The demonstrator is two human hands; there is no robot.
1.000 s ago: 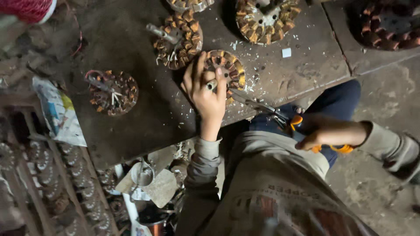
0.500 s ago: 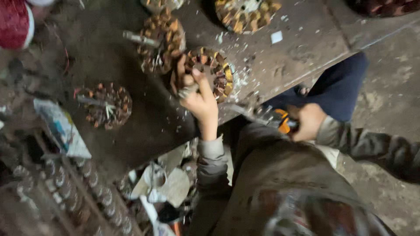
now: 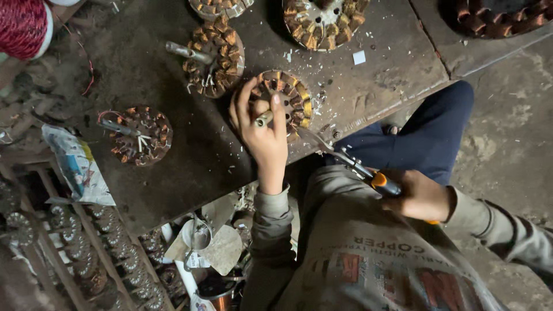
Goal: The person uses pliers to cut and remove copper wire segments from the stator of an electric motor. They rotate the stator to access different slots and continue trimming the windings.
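Wound stators (image 3: 282,101) on workbench (image 3: 173,184)

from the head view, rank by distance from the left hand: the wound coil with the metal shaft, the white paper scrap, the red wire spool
From the left hand:
1. Wound coil with metal shaft, just above it on the table.
2. White paper scrap, up toward the right.
3. Red wire spool, far top-left corner.

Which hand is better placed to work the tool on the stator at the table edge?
Right hand: it grips the orange-handled tool, tip at the stator; left hand lies on the stator.
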